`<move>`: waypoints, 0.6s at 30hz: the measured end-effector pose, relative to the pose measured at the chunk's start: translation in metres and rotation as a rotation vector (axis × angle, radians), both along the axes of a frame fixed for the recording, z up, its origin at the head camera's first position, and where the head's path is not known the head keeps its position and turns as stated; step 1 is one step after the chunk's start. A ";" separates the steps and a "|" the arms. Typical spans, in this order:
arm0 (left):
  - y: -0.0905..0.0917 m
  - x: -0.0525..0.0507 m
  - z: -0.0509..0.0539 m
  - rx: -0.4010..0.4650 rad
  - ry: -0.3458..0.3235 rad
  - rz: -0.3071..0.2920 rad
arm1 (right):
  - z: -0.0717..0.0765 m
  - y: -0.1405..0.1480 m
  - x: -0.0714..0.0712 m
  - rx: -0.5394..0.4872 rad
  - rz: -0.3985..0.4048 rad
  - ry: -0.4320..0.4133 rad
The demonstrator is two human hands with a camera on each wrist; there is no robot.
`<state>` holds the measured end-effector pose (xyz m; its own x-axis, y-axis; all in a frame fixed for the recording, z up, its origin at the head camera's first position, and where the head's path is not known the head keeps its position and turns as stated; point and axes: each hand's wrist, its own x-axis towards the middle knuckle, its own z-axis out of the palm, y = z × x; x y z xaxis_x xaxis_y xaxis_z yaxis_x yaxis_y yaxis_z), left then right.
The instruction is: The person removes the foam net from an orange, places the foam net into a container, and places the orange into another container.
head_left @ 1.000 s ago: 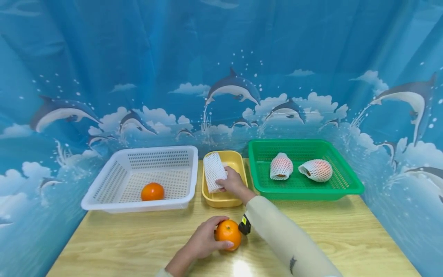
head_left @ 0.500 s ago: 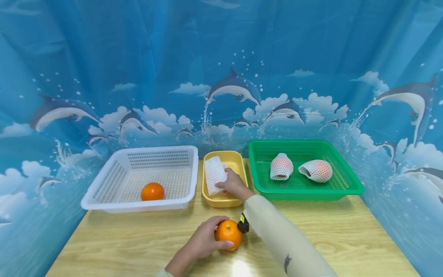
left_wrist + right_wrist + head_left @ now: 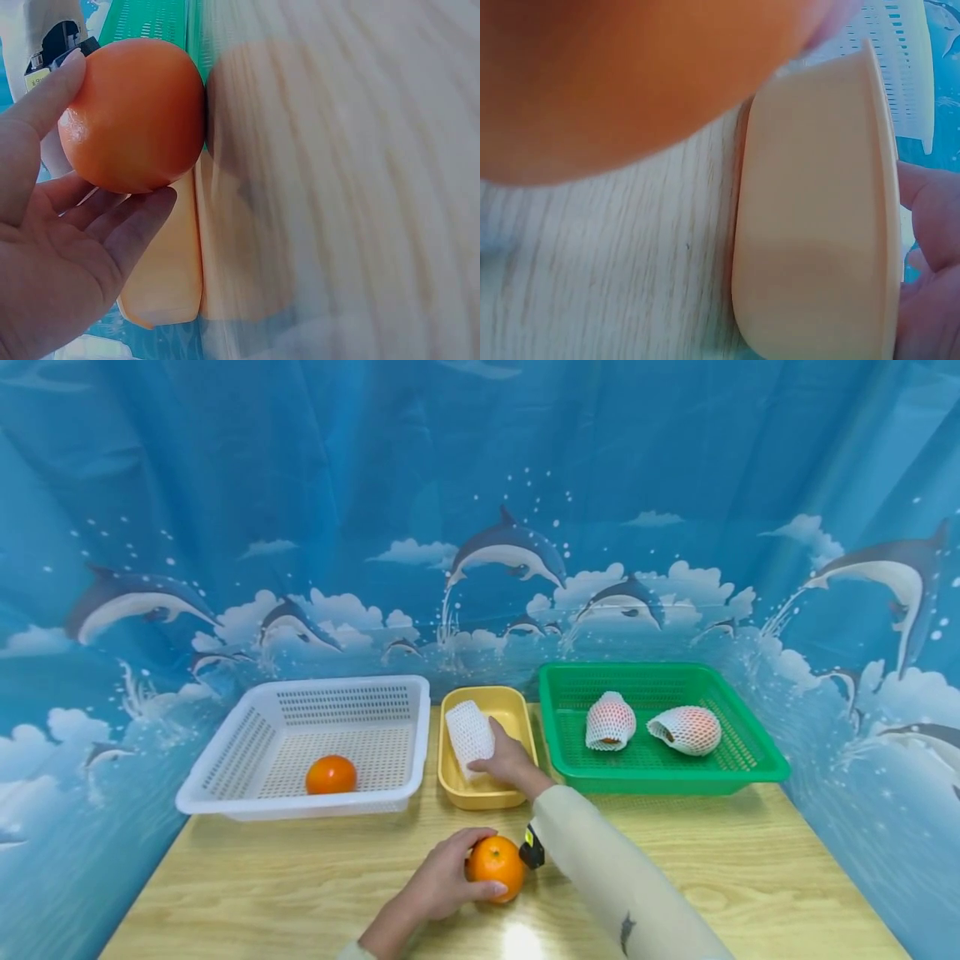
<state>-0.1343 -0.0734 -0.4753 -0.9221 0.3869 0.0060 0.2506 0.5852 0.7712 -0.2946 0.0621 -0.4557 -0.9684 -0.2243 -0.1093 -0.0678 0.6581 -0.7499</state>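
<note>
On the table in front, my left hand (image 3: 446, 878) holds an orange (image 3: 498, 868), the thumb on its near side and the fingers round its far side. In the left wrist view the orange (image 3: 135, 116) sits between thumb and fingers. My right hand (image 3: 510, 762) reaches into the small yellow basket (image 3: 480, 802) and grips a white foam net sleeve (image 3: 469, 737) by its right side. The basket's wall hides most of that hand (image 3: 934, 225) in the right wrist view, and its fingertips are hidden there.
A white basket (image 3: 225, 806) at the left holds one orange-coloured fruit (image 3: 331, 775). In the green basket (image 3: 667, 783) at the right lie two fruits in foam nets, one upright (image 3: 610, 722) and one on its side (image 3: 690, 731). A dolphin-print curtain (image 3: 480, 468) stands behind.
My right hand has shifted the foam net sleeve slightly to the right and down inside the yellow basket. The left hand and the orange have stayed in place.
</note>
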 end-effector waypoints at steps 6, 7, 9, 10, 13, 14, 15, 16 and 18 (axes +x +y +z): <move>0.000 -0.001 -0.001 0.013 0.002 -0.010 | 0.002 0.001 0.003 0.050 0.013 0.052; 0.000 -0.001 -0.001 0.014 0.001 -0.010 | 0.002 0.001 0.004 0.051 0.012 0.053; 0.000 -0.002 -0.002 0.016 0.002 -0.011 | 0.004 0.001 0.005 0.062 0.015 0.057; 0.000 -0.002 -0.002 0.015 0.004 -0.011 | 0.004 0.001 0.005 0.071 0.017 0.059; 0.000 -0.002 -0.003 0.016 0.006 -0.009 | 0.005 0.001 0.005 0.115 0.029 0.066; 0.000 -0.002 -0.003 0.015 0.010 -0.009 | 0.005 0.001 0.004 0.132 0.034 0.069; 0.000 -0.002 -0.004 0.015 0.013 -0.010 | 0.005 0.001 0.004 0.147 0.037 0.070; 0.000 -0.002 -0.004 0.016 0.015 -0.011 | 0.004 0.001 0.003 0.160 0.043 0.079; 0.000 -0.002 -0.004 0.013 0.018 -0.012 | 0.004 0.001 0.002 0.181 0.060 0.101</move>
